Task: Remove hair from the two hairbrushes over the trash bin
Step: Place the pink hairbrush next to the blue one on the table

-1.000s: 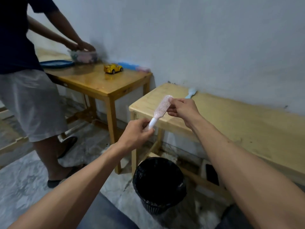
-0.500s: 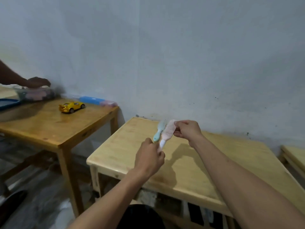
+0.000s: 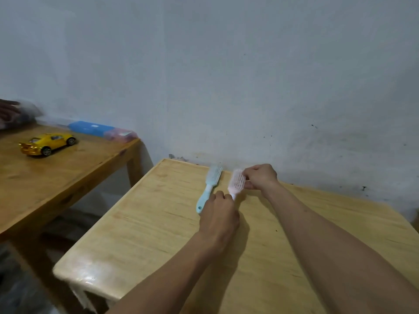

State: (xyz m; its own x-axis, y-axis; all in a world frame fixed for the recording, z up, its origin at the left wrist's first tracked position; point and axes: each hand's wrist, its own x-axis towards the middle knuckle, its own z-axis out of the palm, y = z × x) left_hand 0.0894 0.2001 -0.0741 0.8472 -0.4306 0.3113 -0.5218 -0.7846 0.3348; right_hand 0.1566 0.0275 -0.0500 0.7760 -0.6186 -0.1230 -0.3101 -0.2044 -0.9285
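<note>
A pink hairbrush [image 3: 236, 182] is held low over the light wooden table [image 3: 147, 227], near the wall. My left hand [image 3: 218, 219] grips its handle end, and my right hand [image 3: 260, 176] pinches the side of its bristle head. A light blue hairbrush [image 3: 209, 188] lies flat on the table just left of the pink one, handle toward me, untouched. The trash bin is out of view.
A darker wooden table [image 3: 68, 175] stands to the left with a yellow toy car [image 3: 46, 143] and a blue and pink case [image 3: 102, 130] by the wall. Another person's hand [image 3: 8, 112] shows at the far left edge. The wall [image 3: 226, 75] runs right behind both tables.
The view has swung up from the bin to the table top. Both hands have carried the pink brush forward and down to a spot beside the blue brush.
</note>
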